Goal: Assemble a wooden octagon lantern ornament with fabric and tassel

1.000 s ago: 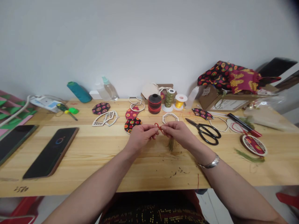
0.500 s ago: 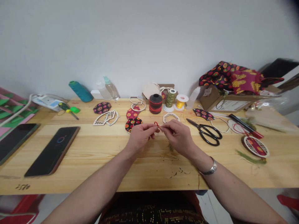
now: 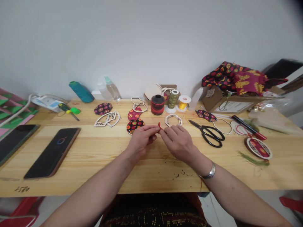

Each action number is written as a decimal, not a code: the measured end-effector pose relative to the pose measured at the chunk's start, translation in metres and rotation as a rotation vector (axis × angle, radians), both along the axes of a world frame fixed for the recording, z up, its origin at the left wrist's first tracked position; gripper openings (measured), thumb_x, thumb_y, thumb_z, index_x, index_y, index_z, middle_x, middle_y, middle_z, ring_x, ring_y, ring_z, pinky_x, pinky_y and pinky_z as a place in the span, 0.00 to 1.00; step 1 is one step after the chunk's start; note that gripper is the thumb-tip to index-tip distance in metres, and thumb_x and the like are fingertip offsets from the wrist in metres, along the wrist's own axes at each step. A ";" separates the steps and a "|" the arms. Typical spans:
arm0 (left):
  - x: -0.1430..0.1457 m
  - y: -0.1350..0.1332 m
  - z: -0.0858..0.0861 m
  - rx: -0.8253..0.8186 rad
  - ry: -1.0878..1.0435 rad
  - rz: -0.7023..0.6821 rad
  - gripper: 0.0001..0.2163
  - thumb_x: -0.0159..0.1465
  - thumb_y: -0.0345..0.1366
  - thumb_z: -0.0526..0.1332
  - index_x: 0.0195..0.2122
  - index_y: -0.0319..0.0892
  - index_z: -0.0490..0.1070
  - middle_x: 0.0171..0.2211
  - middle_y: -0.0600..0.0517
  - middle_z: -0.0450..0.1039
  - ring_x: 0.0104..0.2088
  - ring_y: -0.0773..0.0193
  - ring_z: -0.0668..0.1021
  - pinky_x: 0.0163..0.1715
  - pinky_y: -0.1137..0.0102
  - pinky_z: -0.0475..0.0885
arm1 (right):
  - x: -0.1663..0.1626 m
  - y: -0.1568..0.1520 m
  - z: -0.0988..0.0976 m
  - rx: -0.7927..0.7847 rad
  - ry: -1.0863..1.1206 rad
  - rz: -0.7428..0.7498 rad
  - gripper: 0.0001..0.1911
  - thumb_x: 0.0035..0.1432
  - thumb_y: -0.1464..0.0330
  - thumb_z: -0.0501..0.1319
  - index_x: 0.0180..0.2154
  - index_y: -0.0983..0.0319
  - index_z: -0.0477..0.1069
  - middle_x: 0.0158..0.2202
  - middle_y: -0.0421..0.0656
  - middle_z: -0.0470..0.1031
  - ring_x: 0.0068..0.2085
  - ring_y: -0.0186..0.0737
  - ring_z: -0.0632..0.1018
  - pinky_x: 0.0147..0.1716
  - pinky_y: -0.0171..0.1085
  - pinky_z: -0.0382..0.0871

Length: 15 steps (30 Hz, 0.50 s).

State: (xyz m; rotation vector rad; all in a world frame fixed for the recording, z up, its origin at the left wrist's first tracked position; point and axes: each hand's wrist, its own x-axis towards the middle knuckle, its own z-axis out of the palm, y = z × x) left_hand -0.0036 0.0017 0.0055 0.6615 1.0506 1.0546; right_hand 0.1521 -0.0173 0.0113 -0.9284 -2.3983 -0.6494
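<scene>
My left hand [image 3: 142, 138] and my right hand [image 3: 178, 141] meet just above the middle of the wooden table [image 3: 99, 157]. Both pinch a short piece of red cord [image 3: 159, 126] between thumb and fingertips, and a small loop of it sticks up between them. The rest of the cord is hidden by my fingers. A silver bracelet [image 3: 209, 172] sits on my right wrist. Just beyond my hands lie a white cut-out frame [image 3: 173, 120] and a round patterned fabric piece [image 3: 133, 125].
Black scissors [image 3: 209, 133] lie right of my hands, a finished oval ornament [image 3: 258, 148] further right. Thread spools [image 3: 157, 104] stand at the back, a cardboard box [image 3: 227, 102] with fabric at back right. A phone [image 3: 53, 152] and a tablet [image 3: 14, 142] lie left.
My right hand has slid left and down, closing against my left hand. The red loop has shifted slightly up and left with them.
</scene>
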 end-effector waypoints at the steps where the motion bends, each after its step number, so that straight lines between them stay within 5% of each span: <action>1: 0.000 0.000 0.000 -0.006 -0.010 -0.001 0.08 0.43 0.33 0.71 0.24 0.37 0.76 0.18 0.56 0.68 0.16 0.77 0.65 0.15 0.79 0.52 | -0.001 -0.001 0.001 0.006 -0.014 0.000 0.11 0.63 0.75 0.51 0.33 0.66 0.71 0.28 0.45 0.70 0.30 0.39 0.65 0.28 0.41 0.54; 15: 0.003 -0.001 0.002 -0.064 -0.094 -0.021 0.09 0.41 0.31 0.72 0.23 0.35 0.75 0.15 0.58 0.65 0.15 0.79 0.60 0.14 0.80 0.49 | -0.007 -0.007 -0.005 -0.016 -0.075 0.054 0.12 0.62 0.76 0.50 0.32 0.65 0.70 0.28 0.45 0.70 0.29 0.38 0.67 0.28 0.41 0.55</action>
